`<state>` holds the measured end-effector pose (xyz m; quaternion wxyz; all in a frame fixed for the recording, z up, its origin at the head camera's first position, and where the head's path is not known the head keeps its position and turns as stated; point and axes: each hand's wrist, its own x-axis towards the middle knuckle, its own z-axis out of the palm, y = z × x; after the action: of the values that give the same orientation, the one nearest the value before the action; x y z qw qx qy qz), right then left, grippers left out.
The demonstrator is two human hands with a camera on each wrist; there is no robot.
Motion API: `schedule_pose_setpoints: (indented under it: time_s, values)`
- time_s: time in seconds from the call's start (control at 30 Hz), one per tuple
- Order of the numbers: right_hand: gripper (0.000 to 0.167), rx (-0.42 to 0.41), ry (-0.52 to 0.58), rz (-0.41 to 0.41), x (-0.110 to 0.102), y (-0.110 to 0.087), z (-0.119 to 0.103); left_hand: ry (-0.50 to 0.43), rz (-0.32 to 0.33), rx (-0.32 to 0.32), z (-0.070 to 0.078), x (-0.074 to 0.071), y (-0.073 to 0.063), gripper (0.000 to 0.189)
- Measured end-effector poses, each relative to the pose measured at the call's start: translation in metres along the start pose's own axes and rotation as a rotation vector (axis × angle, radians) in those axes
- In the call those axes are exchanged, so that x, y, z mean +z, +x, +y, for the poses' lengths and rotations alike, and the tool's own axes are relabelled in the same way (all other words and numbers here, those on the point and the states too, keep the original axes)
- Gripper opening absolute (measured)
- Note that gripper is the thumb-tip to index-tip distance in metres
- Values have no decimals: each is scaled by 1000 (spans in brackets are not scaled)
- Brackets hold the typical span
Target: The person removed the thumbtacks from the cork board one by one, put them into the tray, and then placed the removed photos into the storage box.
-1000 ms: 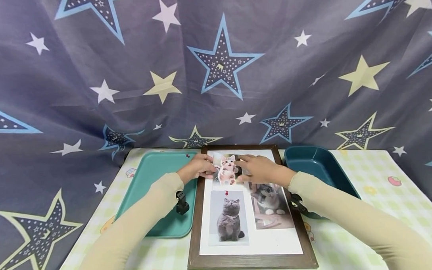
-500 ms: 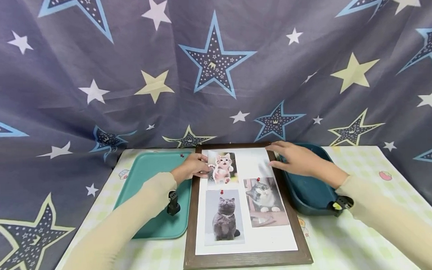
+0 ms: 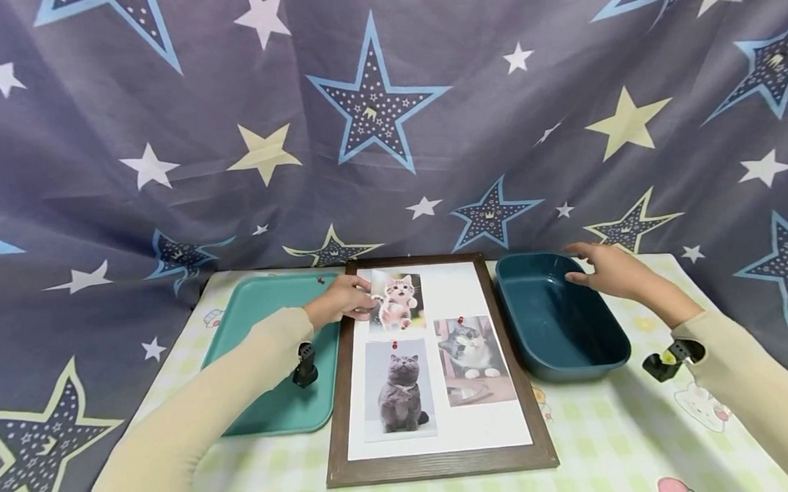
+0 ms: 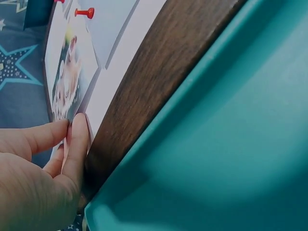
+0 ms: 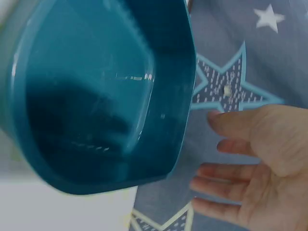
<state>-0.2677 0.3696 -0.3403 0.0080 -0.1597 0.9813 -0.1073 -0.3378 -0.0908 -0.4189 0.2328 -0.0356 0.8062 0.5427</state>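
One kitten photo point(image 3: 401, 296) lay at the back left of a white board point(image 3: 457, 291) in a brown frame point(image 3: 441, 467), and we saw the left hand point(image 3: 341, 300) pinching its left edge between thumb and fingers. Just in front of it lay a grey cat photo point(image 3: 396, 398), with a grey-and-white cat photo point(image 3: 472, 359) to the right; we found a red pin point(image 3: 394, 344) at the top of the former and a second red pin point(image 3: 460, 320) at the top of the latter. Near the back right of a dark blue bin point(image 3: 568, 371), we saw the right hand point(image 3: 606, 269) with its fingers spread, apart from the rim. Left of the frame we had a teal tray point(image 3: 259, 298), a third red pin point(image 3: 320, 280) at its back right corner. Everything sat on a counter point(image 3: 609, 427) under checked cloth, before a starry curtain point(image 3: 219, 85).
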Motion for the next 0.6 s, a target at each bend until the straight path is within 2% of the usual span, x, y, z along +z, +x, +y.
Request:
schedule_pose_setpoints:
  time_s: [0.17, 0.4, 0.5, 0.6]
  values:
    - [55, 105, 202, -100, -3, 4, 19, -16, -22, -9, 1, -4, -2, 49]
    - [56, 316, 499, -308, -2, 2, 34, -37, -20, -24, -2, -3, -3, 47]
    - [51, 387, 587, -364, 1, 2, 38, -39, -3, -23, -3, -2, -3, 47]
    - [47, 432, 630, -383, 3, 2, 43, -45, 10, -16, -1, -1, 0, 47]
